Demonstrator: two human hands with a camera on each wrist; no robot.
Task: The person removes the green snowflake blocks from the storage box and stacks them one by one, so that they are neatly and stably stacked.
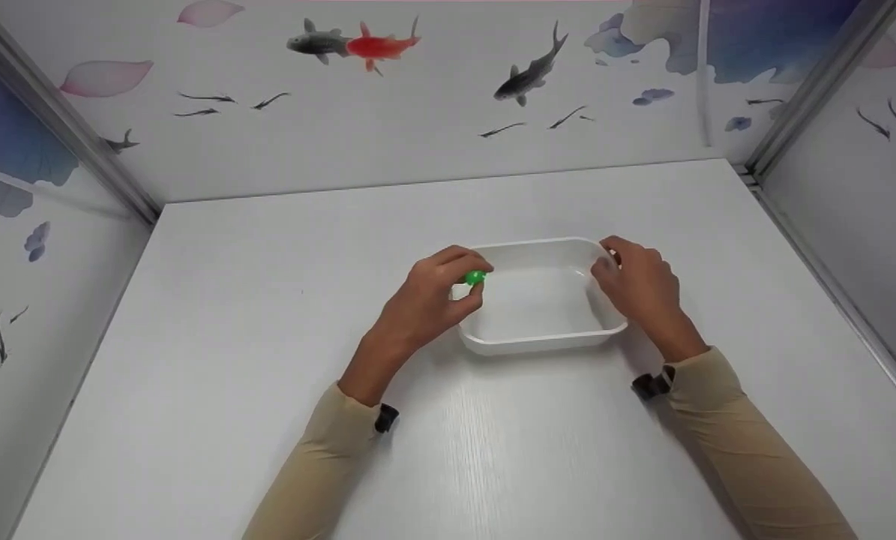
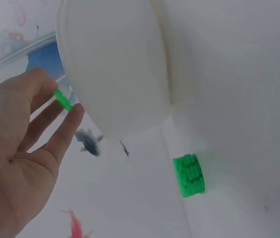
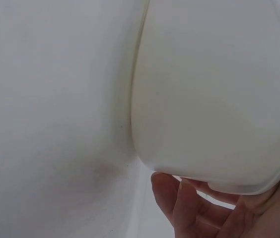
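Observation:
A small bright green piece [image 1: 475, 277] is pinched between the thumb and fingertips of my left hand [image 1: 436, 289], at the left end of a white tray [image 1: 541, 346]. The left wrist view shows the same green piece [image 2: 62, 100] edge-on, thin, beside the tray's outer wall [image 2: 115, 64]. My right hand [image 1: 642, 281] grips the tray's right end, thumb at the inside and fingers outside; in the right wrist view its fingers [image 3: 179, 201] curl at that end wall. A ridged green stack [image 2: 188, 175] stands on the table in the left wrist view; the head view does not show it.
The tray rests on a white table [image 1: 230, 360]. A white back panel [image 1: 433, 120] with painted fish rises behind it, and side panels [image 1: 837, 150] stand left and right in metal frames. Dark wrist straps [image 1: 651, 385] show at the sleeves.

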